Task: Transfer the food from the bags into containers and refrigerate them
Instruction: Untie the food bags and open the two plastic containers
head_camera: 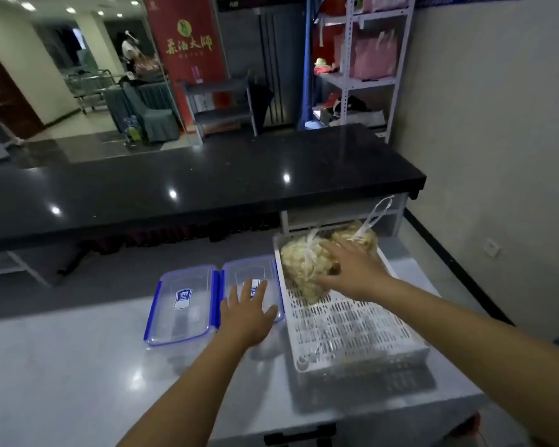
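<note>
Far off, left of centre, a red banner (188,46) carries the gold characters 茶油大师 beneath a round emblem (184,27). On the left container lid (181,327), a blue-and-white label (182,298) bears print too blurred to read.

Looked like commercial premises, a restaurant or hotel lobby with a staff service area, not a home. Was fronted by a long polished black stone counter (207,175) above a lower white worktop (62,350). Opened beyond onto a tiled hall with recessed ceiling lights (28,6), cloth-covered chairs (152,108) and a red standing banner (188,43) in gold Chinese characters. Held a tall grey steel cabinet (265,59), a shelved trolley (220,101) and a bolted metal rack (349,59) stocked with pink bags (373,58). Showed clip-lid containers (181,311) and a perforated white tray (352,327) of bagged food (300,262) on the worktop
</note>
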